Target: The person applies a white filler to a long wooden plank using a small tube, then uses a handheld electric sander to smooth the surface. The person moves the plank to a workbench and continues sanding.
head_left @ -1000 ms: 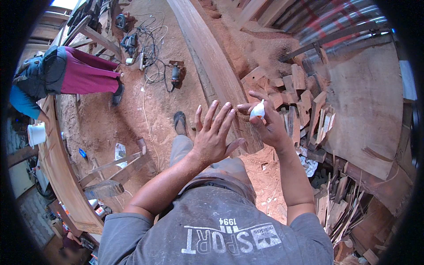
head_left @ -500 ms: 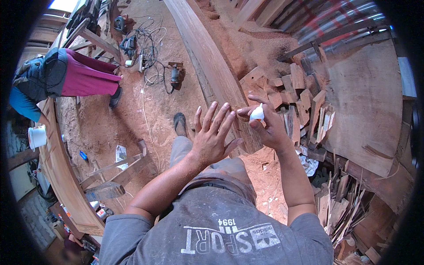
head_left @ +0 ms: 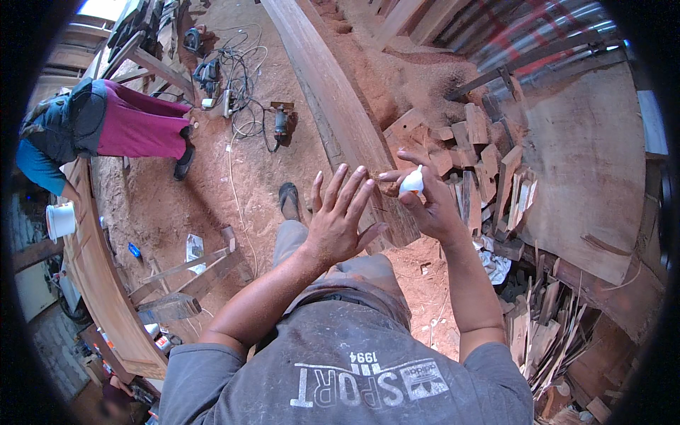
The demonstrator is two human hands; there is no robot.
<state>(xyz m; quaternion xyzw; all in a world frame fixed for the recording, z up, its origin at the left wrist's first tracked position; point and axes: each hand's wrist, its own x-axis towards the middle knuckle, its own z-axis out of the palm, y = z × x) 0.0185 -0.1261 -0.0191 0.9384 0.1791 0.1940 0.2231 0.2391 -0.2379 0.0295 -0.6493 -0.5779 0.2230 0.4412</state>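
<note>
My left hand (head_left: 340,225) is held out in front of my waist, its fingers spread and nothing in it. Beside it on the right, my right hand (head_left: 430,205) grips a small white bottle with a pointed nozzle (head_left: 412,182), with the fingers bent around it. Fingertips of the two hands are close together but look apart. Below and beyond them lies a long, wide wooden plank (head_left: 338,106), its near end partly behind my hands.
Wood offcuts (head_left: 489,152) and thin strips (head_left: 549,319) pile up at right, beside a plywood sheet (head_left: 581,163). Power tools (head_left: 280,126) and tangled cords (head_left: 244,99) lie on the dusty ground. At left, a person (head_left: 134,120) bends over a long board (head_left: 106,297) with a white bucket (head_left: 61,220).
My hands and the bottle stay almost still; my right index finger shifts very slightly left. The person at left has moved a leg a little.
</note>
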